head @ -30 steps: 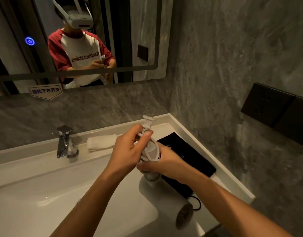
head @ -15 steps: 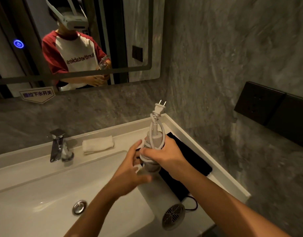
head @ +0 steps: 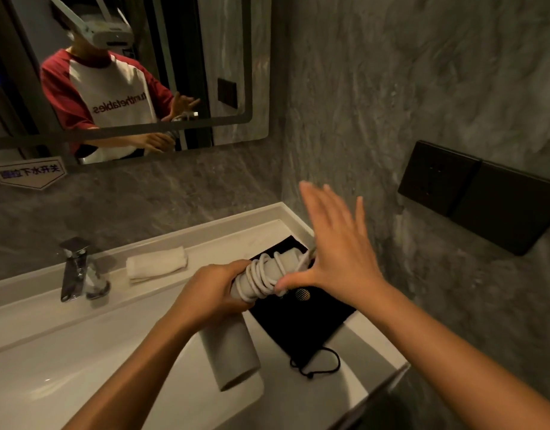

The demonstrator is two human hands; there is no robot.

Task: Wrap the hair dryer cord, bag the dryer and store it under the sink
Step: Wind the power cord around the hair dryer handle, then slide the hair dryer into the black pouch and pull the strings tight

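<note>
the cord (head: 261,276) now sits coiled round the hair dryer (head: 236,330) handle, no longer upright with its plug in the air, so wrapping looks nearly done. left hand (head: 210,294) grip is clamped on the handle; right hand (head: 335,252) is spread apart, thumb on the coils. the black bag (head: 301,324) lies flat on the surface (head: 354,380), seemingly holding nothing.

- Dim, warm light falls on my sink (head: 34,308), glinting at 8 o'clock.
- My right hand (head: 335,243) is motion-blurred.
- Wide-angle bending at the edges.
</note>
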